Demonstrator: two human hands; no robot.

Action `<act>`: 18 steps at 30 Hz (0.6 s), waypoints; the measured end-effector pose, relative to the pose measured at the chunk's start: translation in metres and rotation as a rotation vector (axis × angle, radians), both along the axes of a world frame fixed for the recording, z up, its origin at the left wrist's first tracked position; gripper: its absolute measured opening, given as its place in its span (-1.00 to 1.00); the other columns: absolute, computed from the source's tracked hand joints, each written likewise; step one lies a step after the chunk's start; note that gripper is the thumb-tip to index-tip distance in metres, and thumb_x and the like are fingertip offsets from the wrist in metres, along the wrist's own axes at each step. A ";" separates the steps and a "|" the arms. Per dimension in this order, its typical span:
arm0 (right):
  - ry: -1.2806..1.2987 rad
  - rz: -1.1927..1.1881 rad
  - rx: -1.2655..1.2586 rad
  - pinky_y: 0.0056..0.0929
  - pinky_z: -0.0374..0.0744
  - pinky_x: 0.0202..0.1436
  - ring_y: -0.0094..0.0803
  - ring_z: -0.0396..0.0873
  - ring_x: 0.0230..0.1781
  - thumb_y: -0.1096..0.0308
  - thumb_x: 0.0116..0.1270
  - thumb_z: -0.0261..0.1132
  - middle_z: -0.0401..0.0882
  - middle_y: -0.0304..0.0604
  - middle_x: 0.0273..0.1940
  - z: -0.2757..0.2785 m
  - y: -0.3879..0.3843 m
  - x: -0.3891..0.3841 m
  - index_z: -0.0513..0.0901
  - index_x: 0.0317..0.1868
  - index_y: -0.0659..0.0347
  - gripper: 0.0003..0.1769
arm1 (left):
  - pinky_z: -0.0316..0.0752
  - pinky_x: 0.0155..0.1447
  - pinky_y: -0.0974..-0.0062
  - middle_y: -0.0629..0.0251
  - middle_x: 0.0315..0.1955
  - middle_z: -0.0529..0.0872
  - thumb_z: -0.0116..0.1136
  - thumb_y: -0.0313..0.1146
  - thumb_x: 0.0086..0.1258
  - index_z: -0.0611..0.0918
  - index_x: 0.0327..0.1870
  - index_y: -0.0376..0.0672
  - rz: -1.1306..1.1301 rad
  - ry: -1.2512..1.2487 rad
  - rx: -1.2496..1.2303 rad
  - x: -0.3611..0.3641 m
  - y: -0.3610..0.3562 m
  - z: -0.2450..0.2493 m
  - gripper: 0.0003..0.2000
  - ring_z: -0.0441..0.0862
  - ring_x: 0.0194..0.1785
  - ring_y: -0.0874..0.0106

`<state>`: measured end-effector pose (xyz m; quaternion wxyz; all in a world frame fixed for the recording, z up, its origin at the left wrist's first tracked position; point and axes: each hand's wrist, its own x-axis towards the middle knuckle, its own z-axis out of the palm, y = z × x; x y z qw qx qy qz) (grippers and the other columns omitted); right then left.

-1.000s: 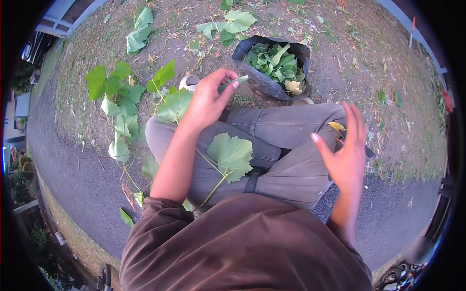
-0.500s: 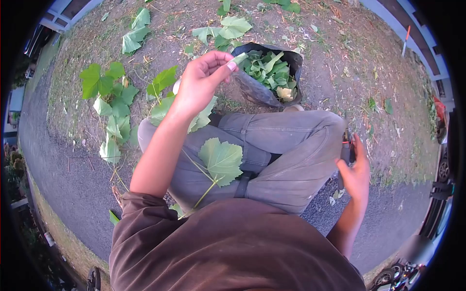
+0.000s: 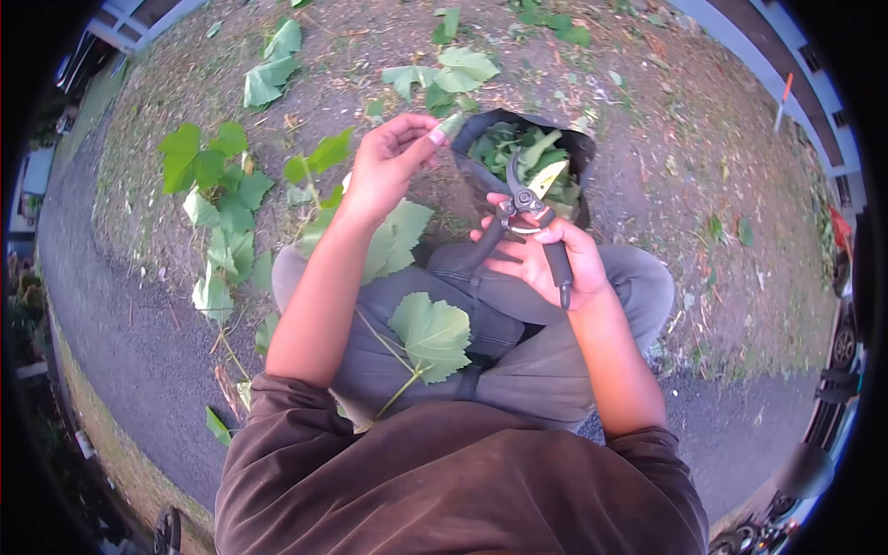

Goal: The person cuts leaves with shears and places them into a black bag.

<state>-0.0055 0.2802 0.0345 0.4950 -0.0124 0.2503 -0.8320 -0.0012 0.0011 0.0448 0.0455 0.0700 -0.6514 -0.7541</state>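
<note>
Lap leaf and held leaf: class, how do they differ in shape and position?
The lap leaf is spread broad; the held leaf shows as a narrow strip, seemingly folded. The lap leaf lies over the trousers; the held leaf is pinched by the left hand. Both are green.

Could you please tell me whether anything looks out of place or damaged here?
Slightly untidy: lobed leaves lie on the ground beyond the black bag instead of inside it, and a leafy stem crosses the trousers. Nothing looks clearly damaged.
</note>
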 end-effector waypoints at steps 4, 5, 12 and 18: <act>0.030 -0.077 0.230 -0.16 0.50 0.45 -0.15 0.58 0.34 0.41 0.34 0.21 0.60 0.00 0.21 -0.031 -0.032 0.000 0.39 0.55 0.34 -0.27 | 0.51 -0.07 0.64 0.43 -0.16 0.80 0.32 -0.40 0.59 0.69 0.11 -0.27 -0.035 0.021 -0.157 0.000 -0.002 -0.001 -0.80 0.61 -0.20 0.69; 0.100 -0.122 0.370 -0.24 0.52 0.40 -0.22 0.60 0.29 0.45 0.34 0.24 0.63 -0.07 0.15 -0.036 -0.035 0.002 0.42 0.52 0.33 -0.30 | 0.51 -0.07 0.64 0.43 -0.16 0.80 0.32 -0.40 0.59 0.69 0.11 -0.27 -0.049 0.017 -0.154 0.001 0.001 -0.002 -0.80 0.61 -0.20 0.69; 0.438 -0.140 0.550 -0.43 0.55 0.15 -0.48 0.60 -0.06 0.46 0.37 0.30 0.59 -0.22 0.01 -0.049 -0.038 0.024 0.47 0.46 0.30 -0.36 | 0.63 0.09 0.53 0.27 -0.17 0.86 0.38 -0.45 0.49 0.73 0.01 -0.34 -0.149 -0.071 -0.332 -0.001 0.029 -0.015 -0.81 0.76 -0.06 0.58; 0.655 -0.151 0.718 -0.41 0.60 0.02 -0.45 0.66 -0.13 0.39 0.37 0.31 0.61 -0.19 -0.09 -0.041 -0.037 0.017 0.51 0.20 0.26 -0.59 | 0.64 0.07 0.52 0.26 -0.18 0.87 0.38 -0.46 0.49 0.74 -0.01 -0.34 -0.218 -0.068 -0.335 0.003 0.045 -0.021 -0.82 0.78 -0.07 0.56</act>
